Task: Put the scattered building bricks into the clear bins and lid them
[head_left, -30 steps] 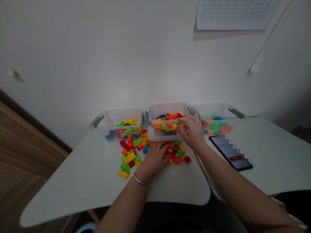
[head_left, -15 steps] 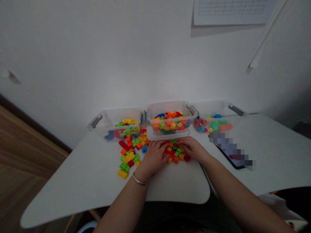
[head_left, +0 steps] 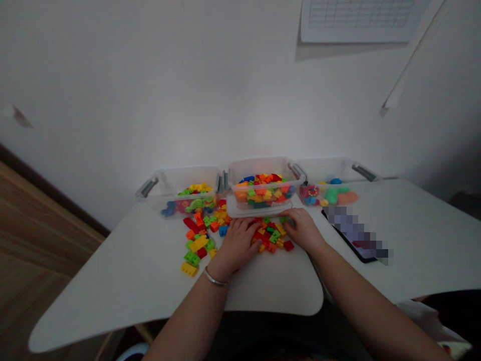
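Loose bricks (head_left: pixel 267 235) on a white desk (head_left: pixel 131 265). L hand (head_left: pixel 240 238) lies palm-down over them, prob. to keep the pile together; R hand (head_left: pixel 302 228) curls at its R edge, by a green brick (head_left: pixel 283 219). Can't tell if either grip pinches anything. Bins (head_left: pixel 259 163) w/ toys line the back, prob. for easy reach; phone (head_left: pixel 349 235) at R; pale wall (head_left: pixel 188 90) w/ chart (head_left: pixel 356 20).

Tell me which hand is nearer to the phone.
Right. The right hand is beside the phone, apart from it; the left hand is farther away, with some loose bricks between it and the right hand.
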`<move>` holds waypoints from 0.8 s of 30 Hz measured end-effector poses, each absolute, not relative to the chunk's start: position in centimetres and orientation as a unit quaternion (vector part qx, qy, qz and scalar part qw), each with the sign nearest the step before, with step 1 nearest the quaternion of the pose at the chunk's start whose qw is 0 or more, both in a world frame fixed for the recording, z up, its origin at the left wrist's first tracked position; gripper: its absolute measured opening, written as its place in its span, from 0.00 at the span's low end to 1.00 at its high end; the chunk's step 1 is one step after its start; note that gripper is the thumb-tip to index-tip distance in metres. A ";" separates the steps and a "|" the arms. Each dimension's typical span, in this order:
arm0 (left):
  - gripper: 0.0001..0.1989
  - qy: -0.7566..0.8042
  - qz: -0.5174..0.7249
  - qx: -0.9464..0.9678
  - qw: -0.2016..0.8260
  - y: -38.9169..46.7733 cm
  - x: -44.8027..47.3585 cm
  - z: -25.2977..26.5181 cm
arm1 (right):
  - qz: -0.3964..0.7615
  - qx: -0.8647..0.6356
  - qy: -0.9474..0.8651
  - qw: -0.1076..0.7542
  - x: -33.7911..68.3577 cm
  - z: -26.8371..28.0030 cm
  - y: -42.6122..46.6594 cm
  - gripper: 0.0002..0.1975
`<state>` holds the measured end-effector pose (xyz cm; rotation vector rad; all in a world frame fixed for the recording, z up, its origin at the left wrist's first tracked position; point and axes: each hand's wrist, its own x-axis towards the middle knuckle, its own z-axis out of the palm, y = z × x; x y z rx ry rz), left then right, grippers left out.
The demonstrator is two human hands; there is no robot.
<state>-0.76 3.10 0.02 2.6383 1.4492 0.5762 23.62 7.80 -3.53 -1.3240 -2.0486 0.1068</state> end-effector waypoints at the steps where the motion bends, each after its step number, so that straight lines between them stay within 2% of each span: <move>1: 0.22 0.472 0.187 0.861 0.037 3.1 -0.8 0.0 | 0.037 -0.515 -0.788 0.336 23.6 -3.5 7.8 0.14; 7: 0.23 0.477 0.180 0.860 0.041 3.1 -0.7 0.1 | 0.054 -0.534 -0.793 0.288 23.6 -3.7 7.7 0.16; 13: 0.22 0.480 0.176 0.858 0.045 3.0 -0.6 0.4 | 0.068 -0.563 -0.766 0.302 23.5 -3.3 7.5 0.16; 15: 0.22 0.480 0.174 0.859 0.044 3.0 -0.7 0.4 | 0.068 -0.561 -0.745 0.354 23.4 -2.7 7.2 0.15; 20: 0.22 0.475 0.171 0.862 0.040 3.0 -0.8 0.4 | -0.017 -0.478 -0.669 0.569 22.7 -0.2 6.3 0.12; 24: 0.22 0.479 0.168 0.861 0.037 3.0 -0.8 0.3 | -0.046 -0.426 -0.623 0.654 21.7 2.2 6.8 0.12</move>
